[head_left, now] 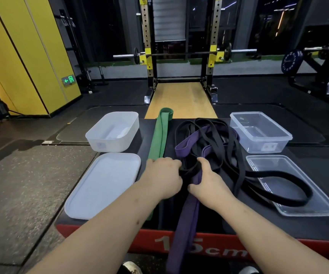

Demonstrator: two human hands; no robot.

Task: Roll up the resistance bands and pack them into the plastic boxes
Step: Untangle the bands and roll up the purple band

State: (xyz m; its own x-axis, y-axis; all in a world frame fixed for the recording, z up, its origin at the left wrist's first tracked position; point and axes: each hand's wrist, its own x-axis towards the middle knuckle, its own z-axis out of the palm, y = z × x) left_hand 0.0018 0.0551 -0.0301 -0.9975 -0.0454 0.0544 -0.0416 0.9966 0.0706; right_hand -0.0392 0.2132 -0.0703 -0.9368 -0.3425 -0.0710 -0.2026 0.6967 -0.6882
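Note:
A tangle of black bands (215, 141) and a purple band (185, 220) lies mid-platform; the purple one hangs over the front edge. My left hand (162, 175) and my right hand (209, 179) both grip a small coil of black band (189, 168) between them, near the purple band. A green band (159, 135) lies straight on the left, running under my left forearm. An opaque white box (98, 135) stands at the back left, its lid (104, 184) in front of it. A clear box (278, 141) stands at the back right, its clear lid (306, 206) in front, with a loop of black band across it.
Everything sits on a black-topped jump platform with a red front edge (140, 238). Beyond it stand a squat rack with a barbell (181, 54) and a wooden lifting strip. A yellow wall lies to the left, dark rubber floor all round.

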